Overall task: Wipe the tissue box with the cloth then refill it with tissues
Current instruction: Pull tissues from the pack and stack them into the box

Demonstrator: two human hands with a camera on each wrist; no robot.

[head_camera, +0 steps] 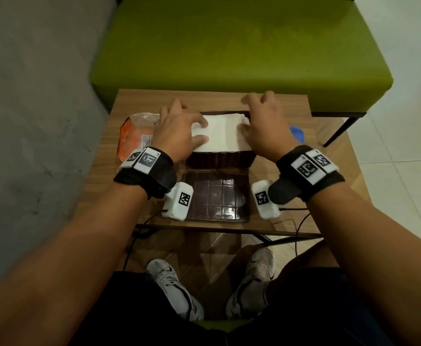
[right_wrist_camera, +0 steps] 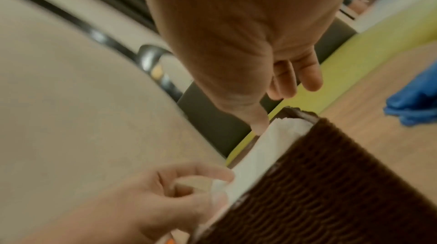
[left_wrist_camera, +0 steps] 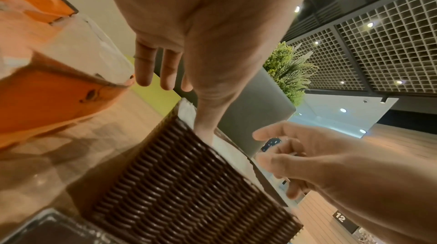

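Note:
A dark brown woven tissue box (head_camera: 220,159) stands open in the middle of the small wooden table (head_camera: 329,156). A white stack of tissues (head_camera: 223,132) lies in its top. My left hand (head_camera: 200,131) is at the stack's left end, thumb and forefinger pinching a fold of tissue (right_wrist_camera: 220,184); its other fingers (left_wrist_camera: 144,72) stick out straight. My right hand (head_camera: 254,113) is at the right end with its thumb (right_wrist_camera: 258,126) touching the stack and its fingers spread. The box's flat brown lid (head_camera: 217,196) lies just in front. A blue cloth (head_camera: 297,133) sits at the right.
An orange and clear tissue wrapper (head_camera: 134,133) lies left of the box. A green bench (head_camera: 242,46) stands right behind the table, and a grey wall (head_camera: 29,108) is on the left. My feet and some cables show under the near edge.

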